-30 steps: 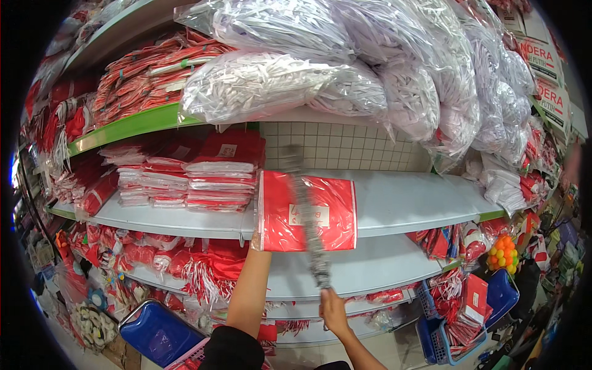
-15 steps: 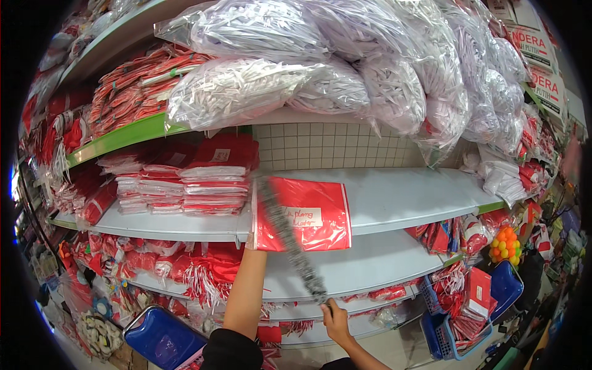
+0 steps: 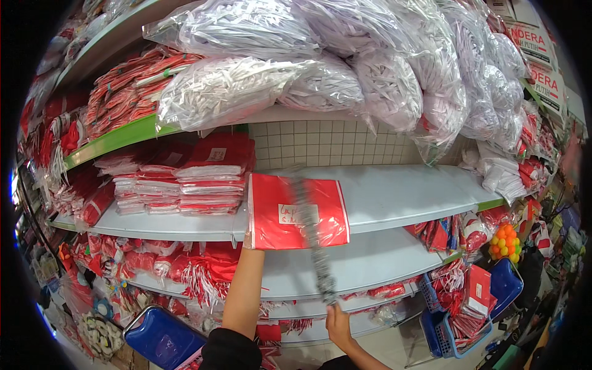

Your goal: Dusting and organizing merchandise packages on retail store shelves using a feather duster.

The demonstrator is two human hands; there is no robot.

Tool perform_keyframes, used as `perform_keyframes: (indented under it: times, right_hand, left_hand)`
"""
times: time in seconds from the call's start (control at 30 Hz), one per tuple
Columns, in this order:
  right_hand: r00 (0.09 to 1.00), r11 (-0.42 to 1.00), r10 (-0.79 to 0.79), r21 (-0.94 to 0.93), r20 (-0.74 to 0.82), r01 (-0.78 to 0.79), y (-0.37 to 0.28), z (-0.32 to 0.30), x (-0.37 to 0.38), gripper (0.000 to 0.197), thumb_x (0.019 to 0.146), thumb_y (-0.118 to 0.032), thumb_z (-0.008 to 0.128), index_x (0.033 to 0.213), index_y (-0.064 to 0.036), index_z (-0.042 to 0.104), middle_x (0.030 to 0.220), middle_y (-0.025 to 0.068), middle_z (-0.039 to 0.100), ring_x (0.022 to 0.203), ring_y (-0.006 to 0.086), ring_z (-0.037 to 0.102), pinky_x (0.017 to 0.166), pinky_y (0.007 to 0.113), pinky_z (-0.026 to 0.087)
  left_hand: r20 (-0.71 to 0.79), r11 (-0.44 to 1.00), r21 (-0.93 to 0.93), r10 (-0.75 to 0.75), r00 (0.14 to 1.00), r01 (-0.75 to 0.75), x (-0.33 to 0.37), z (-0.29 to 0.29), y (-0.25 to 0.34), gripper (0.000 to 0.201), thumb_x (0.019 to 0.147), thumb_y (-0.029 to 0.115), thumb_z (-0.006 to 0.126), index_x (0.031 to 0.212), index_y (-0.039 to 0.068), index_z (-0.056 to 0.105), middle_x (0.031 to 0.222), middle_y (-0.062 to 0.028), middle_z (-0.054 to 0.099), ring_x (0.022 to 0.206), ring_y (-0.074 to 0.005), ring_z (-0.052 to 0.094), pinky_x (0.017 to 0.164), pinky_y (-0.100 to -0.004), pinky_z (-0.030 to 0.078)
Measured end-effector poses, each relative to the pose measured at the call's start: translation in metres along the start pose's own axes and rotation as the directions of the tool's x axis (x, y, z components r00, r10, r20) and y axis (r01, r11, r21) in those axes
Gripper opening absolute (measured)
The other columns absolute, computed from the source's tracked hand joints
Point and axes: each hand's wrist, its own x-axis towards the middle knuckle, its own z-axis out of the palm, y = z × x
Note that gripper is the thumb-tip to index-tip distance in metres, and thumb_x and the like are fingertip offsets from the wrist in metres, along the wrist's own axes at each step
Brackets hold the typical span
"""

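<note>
A flat clear-wrapped packet of red cloth (image 3: 271, 192) with a pale handwritten label is held up before the middle shelf. My left hand (image 3: 248, 239) supports it from its lower left edge and is mostly hidden behind it. My right hand (image 3: 337, 324), lower down, is closed round the bottom end of a long, thin, grey fluffy duster (image 3: 316, 250). The duster slants upward across the packet's front, its upper part smeared by motion. Whether it touches the wrapping I cannot tell.
Stacks of similar red and white packets (image 3: 211, 185) stand left on the grey shelf (image 3: 401, 194). Bulky clear bags of white strips (image 3: 234, 86) overhang from above. Blue baskets (image 3: 459, 351) with red goods stand lower right, a blue case-like item (image 3: 163, 339) lower left.
The duster's upper end has swung rightward across the packet, and my right hand has shifted slightly right. The packet stays in nearly the same place.
</note>
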Motion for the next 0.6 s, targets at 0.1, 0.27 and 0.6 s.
perform_keyframes:
  times: [0.1,0.27,0.6]
  right_hand:
    - [0.942,0.908,-0.318,-0.252,0.106,0.334,0.005,-0.011,0.004,0.028,0.093,-0.026,0.037,0.082,-0.0006,0.043,0.044,0.0085,0.042,0.035,0.0148,0.044,0.036,0.032,0.034]
    - [0.916,0.882,0.401,0.269,0.001,-0.386,-0.030,-0.020,0.012,0.026,0.091,-0.026,0.042,0.091,0.0003,0.043,0.053,0.0229,0.050,0.053,0.0431,0.051,0.048,0.046,0.039]
    - [0.959,0.939,0.220,0.306,-0.178,-0.159,-0.006,-0.051,0.054,0.028,0.092,-0.032,0.042,0.082,-0.0051,0.044,0.046,0.0024,0.036,0.034,0.0125,0.036,0.032,0.030,0.028]
  left_hand:
    - [0.003,1.000,0.005,-0.011,1.000,0.011,-0.010,-0.004,0.004,0.043,0.089,0.032,0.033,0.119,0.004,0.046,0.119,-0.0134,0.051,0.100,-0.0233,0.053,0.091,-0.0376,0.040]
    - [0.012,1.000,-0.002,-0.030,0.999,0.030,-0.005,0.003,0.006,0.043,0.089,0.033,0.033,0.119,0.004,0.046,0.119,-0.0133,0.050,0.100,-0.0232,0.052,0.091,-0.0375,0.040]
    - [0.021,0.999,-0.007,-0.049,0.999,0.049,-0.025,0.007,-0.014,0.043,0.089,0.033,0.033,0.120,0.004,0.046,0.120,-0.0132,0.050,0.100,-0.0232,0.052,0.091,-0.0374,0.040]
